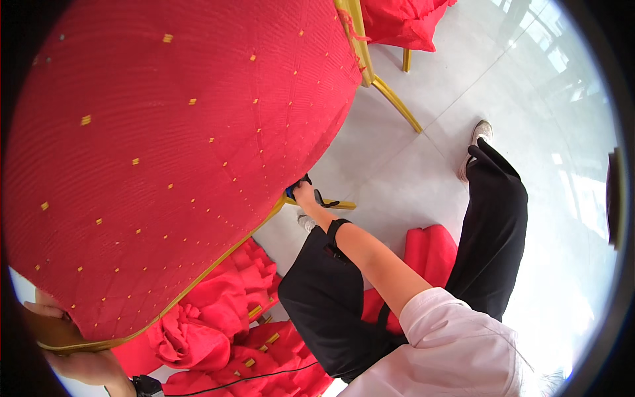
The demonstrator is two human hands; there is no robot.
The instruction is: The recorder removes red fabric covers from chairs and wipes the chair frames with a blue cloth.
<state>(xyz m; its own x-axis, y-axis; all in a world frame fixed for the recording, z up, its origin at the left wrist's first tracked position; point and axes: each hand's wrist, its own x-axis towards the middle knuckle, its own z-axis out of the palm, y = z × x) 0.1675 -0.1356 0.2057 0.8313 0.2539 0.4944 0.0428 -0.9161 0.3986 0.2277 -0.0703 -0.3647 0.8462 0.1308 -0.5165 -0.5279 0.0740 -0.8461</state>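
Observation:
A banquet chair's red upholstered panel (198, 149), patterned with small gold marks, fills the upper left, close to the camera. Gold frame (198, 283) runs along its lower edge. At the lower left my left hand (87, 364) grips the corner of this frame, with fingers showing above it. A black band (147, 386) circles that wrist. My right hand (302, 192) reaches to the panel's edge, beside a gold chair leg (342, 204). A blue-and-black object (290, 191) sits at its fingers, mostly hidden, so the grip is unclear. Another black strap (337, 233) circles the right forearm.
Red cloth (208, 317) is heaped below the chair, and a thin black cable (248, 378) crosses it. More red fabric (431, 248) lies between my legs. Another red-covered item (404, 22) stands at the top. The floor (397, 164) is pale, glossy tile.

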